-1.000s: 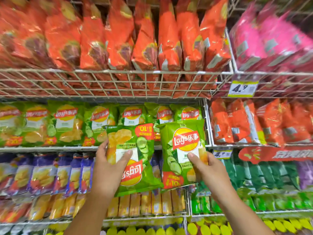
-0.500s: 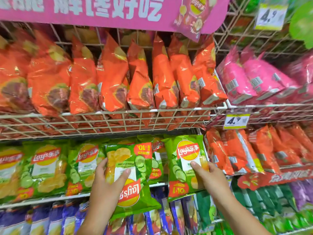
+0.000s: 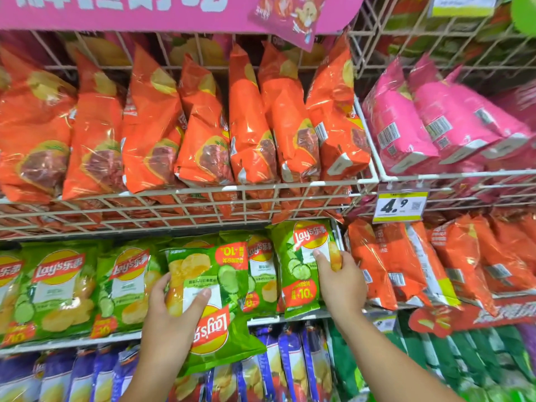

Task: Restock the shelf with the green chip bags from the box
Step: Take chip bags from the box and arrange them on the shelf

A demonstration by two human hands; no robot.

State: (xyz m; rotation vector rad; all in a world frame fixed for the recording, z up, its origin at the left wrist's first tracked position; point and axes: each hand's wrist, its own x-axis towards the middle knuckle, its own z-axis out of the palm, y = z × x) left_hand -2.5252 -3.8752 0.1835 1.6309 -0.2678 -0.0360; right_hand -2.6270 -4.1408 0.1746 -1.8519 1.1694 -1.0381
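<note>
Head view: white wire shelf carries glossy orange crinkled foil bags under a pink printed banner. Below stands a row of green Lay's bags. The left hand grips an upside-down green Lay's cucumber bag; the right hand pinches an upright green bag marked "+10" at the row's right end. A yellow tag reads 4.9.

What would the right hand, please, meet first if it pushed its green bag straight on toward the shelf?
Likely the green bags already standing on that shelf, or its back; the right hand holds its upright bag at the row's right end, depth unclear.
</note>
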